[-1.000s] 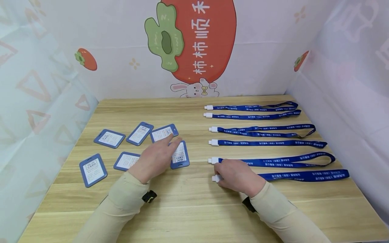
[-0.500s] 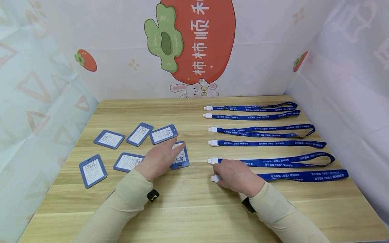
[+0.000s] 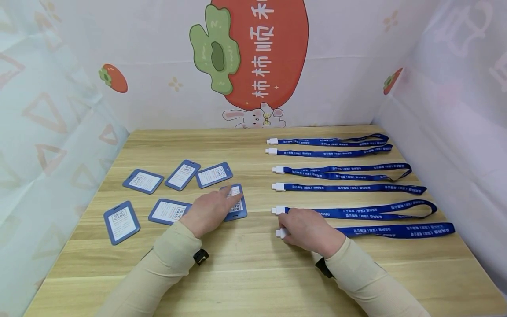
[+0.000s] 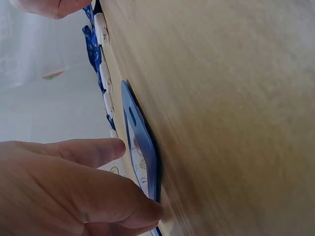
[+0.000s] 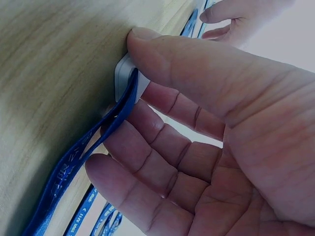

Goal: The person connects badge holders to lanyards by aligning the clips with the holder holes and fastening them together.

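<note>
My left hand [image 3: 207, 211] reaches over a blue ID card holder [image 3: 239, 214], fingers extended across its face. In the left wrist view, the thumb [image 4: 147, 214] is down at that holder's edge and the index fingertip [image 4: 117, 148] sits close above the white card. My right hand [image 3: 310, 231] pinches the white clip [image 5: 123, 73] of the nearest blue lanyard [image 3: 400, 230], thumb on one side and fingers on the other. The lanyard's strap runs out under the palm to the right, part of it hidden by the hand in the head view.
Several more blue card holders [image 3: 121, 222] lie at the left of the wooden table [image 3: 253, 277]. Further lanyards [image 3: 348, 188] are laid in rows on the right, white clips facing left. A printed cloth backdrop [image 3: 332, 88] encloses the back and sides.
My left hand has drawn back slightly toward me and lowered over the nearest right-hand card holder, uncovering the holder behind it. The right hand stays at the lanyard clip.
</note>
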`<state>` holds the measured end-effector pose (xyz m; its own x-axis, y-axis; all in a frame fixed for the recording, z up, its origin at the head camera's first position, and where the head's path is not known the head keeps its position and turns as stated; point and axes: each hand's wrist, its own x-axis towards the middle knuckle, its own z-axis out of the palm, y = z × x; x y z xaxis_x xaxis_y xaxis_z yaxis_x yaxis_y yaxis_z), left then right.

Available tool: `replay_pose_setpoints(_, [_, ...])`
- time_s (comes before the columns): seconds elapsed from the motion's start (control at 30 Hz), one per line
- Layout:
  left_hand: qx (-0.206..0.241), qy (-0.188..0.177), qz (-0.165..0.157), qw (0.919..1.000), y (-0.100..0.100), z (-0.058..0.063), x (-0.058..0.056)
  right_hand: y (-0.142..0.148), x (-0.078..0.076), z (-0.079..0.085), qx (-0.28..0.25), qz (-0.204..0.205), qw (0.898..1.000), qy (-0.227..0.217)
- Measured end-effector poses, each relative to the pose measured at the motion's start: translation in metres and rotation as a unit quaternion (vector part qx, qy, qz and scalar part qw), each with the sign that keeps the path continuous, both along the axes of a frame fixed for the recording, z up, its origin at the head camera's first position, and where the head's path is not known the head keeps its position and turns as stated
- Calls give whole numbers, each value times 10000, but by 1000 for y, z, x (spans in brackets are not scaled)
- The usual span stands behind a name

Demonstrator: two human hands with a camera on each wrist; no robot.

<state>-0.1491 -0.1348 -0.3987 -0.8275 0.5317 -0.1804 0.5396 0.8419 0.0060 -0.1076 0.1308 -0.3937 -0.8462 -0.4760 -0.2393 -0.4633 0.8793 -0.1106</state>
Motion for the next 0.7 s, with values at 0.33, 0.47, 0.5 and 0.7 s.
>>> replay_pose_setpoints(0.33, [35, 184, -66, 9998, 0, 0, 4, -1, 0, 1, -12, -37, 10000, -48])
replay_pose_setpoints(0.47, [41, 320, -131, 9994, 1, 1, 7, -1, 0, 0, -20, -45, 10000, -30])
replay_pose_setpoints(0.5, [19, 345, -145, 9993, 1, 1, 8, -1, 0, 0, -24, -41, 10000, -20])
replay_pose_setpoints(0.7, [-183, 579, -290, 9977, 1, 3, 11, 0, 1, 0, -35, -27, 10000, 7])
